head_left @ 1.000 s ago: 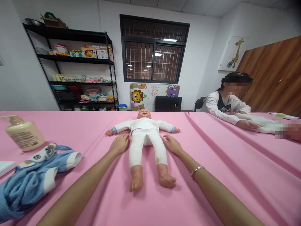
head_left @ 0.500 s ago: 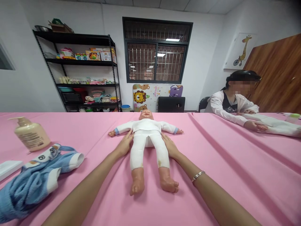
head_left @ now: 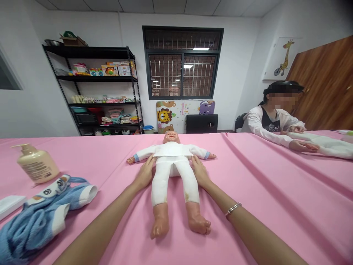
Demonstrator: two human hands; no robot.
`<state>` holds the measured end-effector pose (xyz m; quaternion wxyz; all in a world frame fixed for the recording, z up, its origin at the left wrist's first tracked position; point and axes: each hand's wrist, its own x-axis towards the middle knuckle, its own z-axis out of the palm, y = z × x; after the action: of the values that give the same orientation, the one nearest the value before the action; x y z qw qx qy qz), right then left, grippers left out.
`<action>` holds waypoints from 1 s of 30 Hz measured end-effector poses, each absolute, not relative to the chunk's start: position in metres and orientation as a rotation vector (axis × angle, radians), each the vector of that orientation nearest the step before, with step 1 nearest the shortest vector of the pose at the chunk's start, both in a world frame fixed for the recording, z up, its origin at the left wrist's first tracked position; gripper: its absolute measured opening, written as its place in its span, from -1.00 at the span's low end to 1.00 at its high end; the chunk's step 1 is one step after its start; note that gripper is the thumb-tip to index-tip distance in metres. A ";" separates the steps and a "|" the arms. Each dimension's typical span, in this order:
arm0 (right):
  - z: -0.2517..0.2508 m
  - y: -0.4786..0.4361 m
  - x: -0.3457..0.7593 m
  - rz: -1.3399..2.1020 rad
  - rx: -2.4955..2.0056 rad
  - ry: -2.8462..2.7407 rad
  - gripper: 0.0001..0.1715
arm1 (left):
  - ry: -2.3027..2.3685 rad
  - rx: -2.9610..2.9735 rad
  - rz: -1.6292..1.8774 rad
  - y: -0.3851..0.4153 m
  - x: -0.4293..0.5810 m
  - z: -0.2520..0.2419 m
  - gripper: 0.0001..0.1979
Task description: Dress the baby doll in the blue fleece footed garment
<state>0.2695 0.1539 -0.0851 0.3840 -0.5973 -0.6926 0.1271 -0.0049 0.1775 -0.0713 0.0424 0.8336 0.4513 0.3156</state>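
A baby doll point(head_left: 171, 169) lies on its back on the pink tablecloth point(head_left: 248, 221), feet towards me and arms spread. It wears a white long-sleeved top point(head_left: 173, 149) with blue cuffs and white trousers point(head_left: 160, 182); its feet are bare. At the doll's hip on the left rests my left hand point(head_left: 144, 173), fingers stretched out towards the top's hem. My right hand point(head_left: 200, 172) lies against the opposite hip, its fingers extended too. Both hands touch the doll's sides without closing round anything. A silver bangle point(head_left: 233, 208) circles my right wrist.
On the left stand a pump bottle point(head_left: 38, 164), a crumpled blue garment point(head_left: 41, 217) and a white box-like item point(head_left: 11, 206). Across the table on the right, another person point(head_left: 271, 117) handles a second white-clothed doll point(head_left: 325, 144). A loaded black shelf point(head_left: 93, 77) stands behind.
My view has tilted up slightly. Both hands stay at the doll's sides, and the front hem of its top looks a little lifted.
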 end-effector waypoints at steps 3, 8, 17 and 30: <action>-0.082 0.148 0.267 0.342 -1.503 -1.720 -0.61 | 1.400 2.557 1.068 0.176 -0.006 -0.070 -0.42; -0.080 0.138 0.263 0.412 -1.453 -1.676 -0.64 | 1.401 2.471 1.155 0.175 -0.005 -0.067 -0.46; -0.073 0.127 0.260 0.721 -1.321 -1.448 -0.48 | 1.366 2.224 1.075 0.163 -0.006 -0.059 -0.79; -0.069 0.124 0.250 1.150 -1.028 -1.294 -0.14 | 1.211 2.490 0.941 0.146 0.003 -0.052 -0.55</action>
<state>0.2495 0.1242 -0.0689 0.5345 -0.4316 -0.5431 0.4827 0.0026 0.1456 -0.0522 0.1085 0.8464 0.4115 0.3200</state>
